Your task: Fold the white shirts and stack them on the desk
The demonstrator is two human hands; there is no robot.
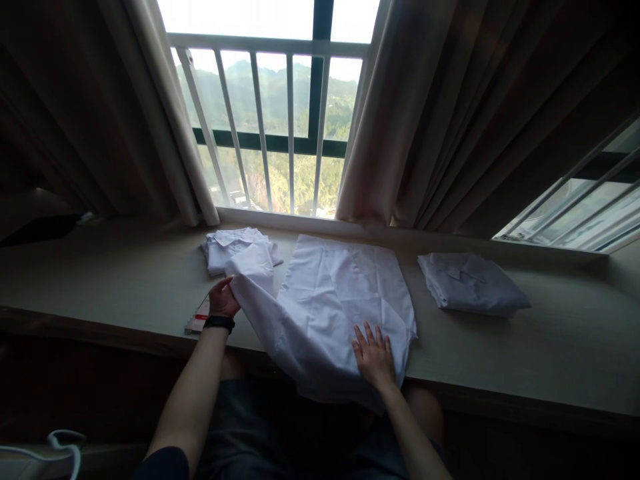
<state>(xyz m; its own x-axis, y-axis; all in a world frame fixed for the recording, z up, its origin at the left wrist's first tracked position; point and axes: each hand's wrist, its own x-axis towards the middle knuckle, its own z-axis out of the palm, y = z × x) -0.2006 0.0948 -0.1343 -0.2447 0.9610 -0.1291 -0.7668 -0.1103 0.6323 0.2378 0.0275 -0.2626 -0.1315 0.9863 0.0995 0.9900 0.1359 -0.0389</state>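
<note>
A white shirt [320,307] lies spread on the window ledge, its near edge hanging over the front towards my lap. My left hand [223,298], with a black band on the wrist, grips a lifted part of the shirt at its left side. That part stretches up from the ledge beside a folded white shirt pile [220,250]. Flat on the right half of the spread shirt rests my right hand [374,355], fingers apart and holding nothing.
To the right sits another stack of folded white shirts [470,283]. A red and white packet [201,313] lies by my left wrist. Curtains [400,120] flank the barred window [270,87] behind the ledge [565,347]. A white cable [65,443] is at lower left.
</note>
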